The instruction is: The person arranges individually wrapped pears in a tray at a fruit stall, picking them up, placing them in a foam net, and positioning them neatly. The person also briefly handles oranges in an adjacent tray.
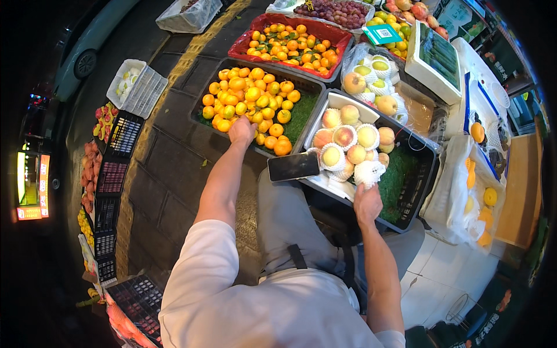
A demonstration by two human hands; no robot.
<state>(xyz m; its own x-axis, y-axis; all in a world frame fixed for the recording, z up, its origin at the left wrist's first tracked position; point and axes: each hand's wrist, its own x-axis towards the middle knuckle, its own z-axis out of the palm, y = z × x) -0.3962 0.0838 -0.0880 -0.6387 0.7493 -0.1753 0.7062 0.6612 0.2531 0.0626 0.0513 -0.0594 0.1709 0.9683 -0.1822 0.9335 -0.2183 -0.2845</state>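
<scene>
My left hand (242, 130) reaches to the near edge of a pile of small orange citrus fruits (254, 93) in a dark plastic crate (198, 124); its fingertips are among the fruits, and whether they grip one cannot be told. My right hand (367, 203) has its fingers on a white foam fruit net (369, 172) at the near side of the peaches. The peaches (343, 135), several in foam nets, lie in a white foam box (314, 179) within a dark crate (428, 174) with green artificial grass (397, 191). A smartphone (294, 167) with a dark screen lies at that crate's left corner.
Beyond stands a red-lined crate (343, 48) of leafy mandarins. Bagged fruits (374, 76) and a foam box of green vegetables (439, 54) are farther right. A plastic-lined box (452, 195) of yellow fruit sits near my right side. Black crates (114, 174) line the left.
</scene>
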